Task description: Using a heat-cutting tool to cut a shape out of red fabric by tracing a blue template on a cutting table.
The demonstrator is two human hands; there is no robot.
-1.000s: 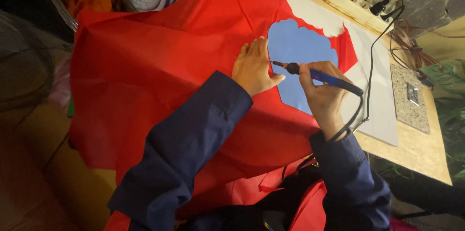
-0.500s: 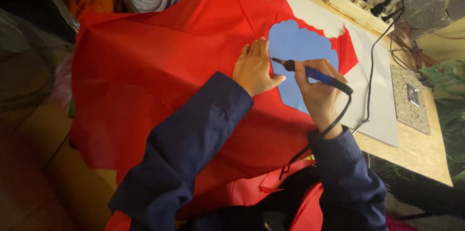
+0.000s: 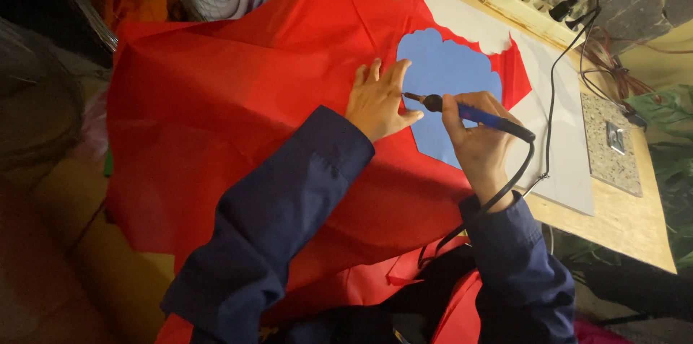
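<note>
- Red fabric spread wide across the middle and left of the frame, draped over the desk and down toward the lower edge.
- Blue, scallop-edged opening cut out of the fabric, upper centre, baring a blue sheet beneath.
- Left hand laid flat on the red fabric just left of the opening, fingers spread and pointing toward the upper right, thumb stretched toward the tool tip; holding nothing, pressing the cloth down.
- Dark blue sleeve running from the lower left up to that wrist, forearm angled across the fabric.
- Right hand closed around a blue-handled soldering iron, gripped like a pen, wrist bent, knuckles toward the right of the frame.
- Iron's dark tip pointing left, at the fabric's cut edge, just beside the left thumb; contact with the cloth not clear.
- Black cord looping from the iron's rear, up to a white power strip at the upper right.
- White board under the fabric, lying on the wooden desk at right.
- Speckled stone tile at the right, beside the board.
</note>
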